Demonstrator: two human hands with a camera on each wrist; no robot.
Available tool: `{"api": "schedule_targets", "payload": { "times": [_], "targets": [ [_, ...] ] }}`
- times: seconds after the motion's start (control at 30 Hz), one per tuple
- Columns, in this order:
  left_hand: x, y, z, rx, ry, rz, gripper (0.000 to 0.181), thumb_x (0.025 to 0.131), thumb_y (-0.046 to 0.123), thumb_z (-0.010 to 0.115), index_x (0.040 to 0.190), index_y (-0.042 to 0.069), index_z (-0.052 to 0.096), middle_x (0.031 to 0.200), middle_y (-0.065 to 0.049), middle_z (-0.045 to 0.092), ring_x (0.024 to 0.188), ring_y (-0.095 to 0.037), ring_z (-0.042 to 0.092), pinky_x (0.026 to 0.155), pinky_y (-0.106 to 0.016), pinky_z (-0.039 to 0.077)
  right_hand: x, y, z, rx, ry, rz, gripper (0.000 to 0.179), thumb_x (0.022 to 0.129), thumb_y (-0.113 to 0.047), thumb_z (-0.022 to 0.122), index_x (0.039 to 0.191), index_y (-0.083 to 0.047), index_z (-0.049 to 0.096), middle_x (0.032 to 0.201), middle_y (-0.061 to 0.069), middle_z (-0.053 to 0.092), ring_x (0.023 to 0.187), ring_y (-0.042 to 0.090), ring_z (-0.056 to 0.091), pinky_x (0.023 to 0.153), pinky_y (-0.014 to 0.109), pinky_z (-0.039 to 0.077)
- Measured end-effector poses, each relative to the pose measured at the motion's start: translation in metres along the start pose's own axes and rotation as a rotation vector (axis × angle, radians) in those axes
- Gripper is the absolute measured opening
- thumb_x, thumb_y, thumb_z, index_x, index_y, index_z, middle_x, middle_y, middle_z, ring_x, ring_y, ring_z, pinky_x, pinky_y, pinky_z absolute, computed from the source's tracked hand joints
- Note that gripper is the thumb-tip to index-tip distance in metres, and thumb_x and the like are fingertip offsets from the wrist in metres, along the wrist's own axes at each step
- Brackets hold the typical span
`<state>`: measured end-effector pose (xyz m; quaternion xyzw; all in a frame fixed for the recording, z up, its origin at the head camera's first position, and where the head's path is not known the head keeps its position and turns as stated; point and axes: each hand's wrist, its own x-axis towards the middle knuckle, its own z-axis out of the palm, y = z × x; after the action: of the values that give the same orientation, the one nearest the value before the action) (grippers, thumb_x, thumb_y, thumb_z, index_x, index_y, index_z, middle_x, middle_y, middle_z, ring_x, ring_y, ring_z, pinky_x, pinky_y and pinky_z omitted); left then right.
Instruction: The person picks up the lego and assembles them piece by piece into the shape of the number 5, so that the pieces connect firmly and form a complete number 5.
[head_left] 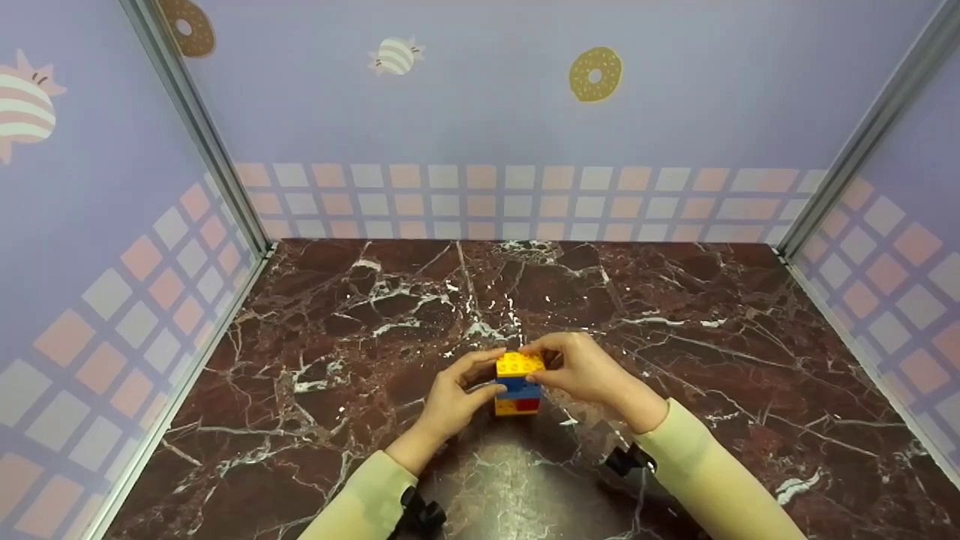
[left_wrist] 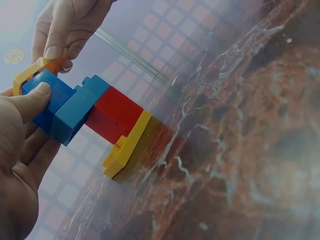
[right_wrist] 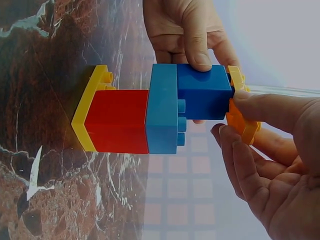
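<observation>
A toy-brick stack stands upright on the table. From the bottom it has a yellow plate (right_wrist: 90, 97), a red block (right_wrist: 117, 120), a light blue brick (right_wrist: 162, 110) and a dark blue block (right_wrist: 202, 92). My left hand (head_left: 450, 397) grips the dark blue block between thumb and fingers. On top, a yellow studded piece (head_left: 514, 365) is pinched by my right hand (head_left: 589, 371). In the right wrist view that piece sits a little tilted, with a dark gap between it and the dark blue block. Whether it is pressed fully on cannot be told.
The stack stands on a dark red marbled table (head_left: 360, 352) with white veins. Lilac panels with checks and printed sweets enclose it at the back (head_left: 487, 127) and both sides. Metal corner posts (head_left: 202, 127) stand at the table's far corners.
</observation>
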<state>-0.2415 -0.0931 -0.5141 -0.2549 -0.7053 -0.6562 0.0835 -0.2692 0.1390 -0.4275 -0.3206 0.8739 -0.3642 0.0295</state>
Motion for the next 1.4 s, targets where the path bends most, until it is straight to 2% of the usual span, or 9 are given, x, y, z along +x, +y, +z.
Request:
{"api": "schedule_targets", "payload": {
  "times": [0.2, 0.37, 0.53, 0.7, 0.9, 1.13, 1.4],
  "targets": [
    [0.0004, 0.0017, 0.0, -0.042, -0.001, -0.017, 0.044, 0.09, 0.002, 0.075, 0.132, -0.005, 0.062, 0.143, -0.031, 0.057, 0.125, -0.013, 0.065, 0.102, -0.039, 0.058, 0.0001, -0.0017, -0.0017, 0.01, -0.02, 0.015, 0.033, 0.087, -0.009, 0.08, 0.119, -0.001, 0.074, 0.101, 0.012, 0.077, 0.08, 0.01, 0.063, 0.071, 0.02, 0.056],
    [0.0006, 0.001, 0.0004, -0.063, 0.004, -0.02, 0.044, 0.09, 0.0, 0.075, 0.131, -0.007, 0.062, 0.142, -0.035, 0.056, 0.123, -0.007, 0.065, 0.1, -0.041, 0.059, 0.0002, -0.0007, -0.0002, 0.001, -0.005, 0.003, 0.033, 0.086, -0.008, 0.08, 0.118, -0.001, 0.075, 0.103, 0.013, 0.077, 0.081, 0.011, 0.064, 0.072, 0.02, 0.056],
    [0.0001, 0.0021, 0.001, -0.031, 0.021, -0.029, 0.044, 0.089, 0.001, 0.076, 0.131, -0.003, 0.064, 0.141, -0.029, 0.059, 0.123, -0.01, 0.066, 0.098, -0.043, 0.06, 0.0003, 0.001, 0.001, -0.023, 0.014, -0.008, 0.033, 0.086, -0.008, 0.081, 0.118, -0.003, 0.075, 0.108, 0.012, 0.078, 0.086, 0.014, 0.067, 0.077, 0.023, 0.058],
    [-0.0002, 0.0035, 0.0015, 0.003, 0.038, -0.052, 0.046, 0.088, 0.004, 0.078, 0.132, 0.002, 0.066, 0.141, -0.024, 0.062, 0.122, -0.011, 0.067, 0.098, -0.04, 0.06, 0.0001, 0.0019, 0.0012, -0.012, 0.02, -0.022, 0.033, 0.085, -0.007, 0.081, 0.117, -0.002, 0.075, 0.107, 0.014, 0.078, 0.085, 0.015, 0.068, 0.076, 0.024, 0.058],
    [-0.0006, 0.0025, 0.0019, 0.004, 0.055, -0.053, 0.046, 0.087, 0.002, 0.079, 0.131, 0.0, 0.066, 0.14, -0.02, 0.064, 0.121, -0.008, 0.066, 0.096, -0.038, 0.06, 0.0, 0.0028, 0.0022, -0.004, 0.023, -0.018, 0.033, 0.086, -0.008, 0.081, 0.117, -0.002, 0.075, 0.109, 0.015, 0.077, 0.087, 0.017, 0.068, 0.075, 0.025, 0.059],
    [-0.0003, 0.0003, 0.0024, 0.007, 0.063, -0.053, 0.045, 0.087, 0.003, 0.079, 0.13, 0.001, 0.067, 0.138, -0.02, 0.065, 0.12, -0.01, 0.068, 0.096, -0.033, 0.06, -0.001, 0.0031, 0.0041, -0.022, 0.039, -0.012, 0.034, 0.085, -0.009, 0.082, 0.118, -0.003, 0.075, 0.115, 0.015, 0.077, 0.1, 0.025, 0.071, 0.088, 0.036, 0.061],
    [0.0002, 0.0011, 0.0031, -0.019, 0.063, -0.019, 0.045, 0.086, 0.0, 0.078, 0.129, -0.004, 0.066, 0.136, -0.024, 0.065, 0.118, -0.005, 0.067, 0.095, -0.033, 0.061, -0.0013, 0.0033, 0.0048, 0.002, 0.04, 0.011, 0.034, 0.086, -0.009, 0.081, 0.118, -0.003, 0.075, 0.116, 0.015, 0.077, 0.097, 0.023, 0.071, 0.084, 0.031, 0.061]
  ]
}}
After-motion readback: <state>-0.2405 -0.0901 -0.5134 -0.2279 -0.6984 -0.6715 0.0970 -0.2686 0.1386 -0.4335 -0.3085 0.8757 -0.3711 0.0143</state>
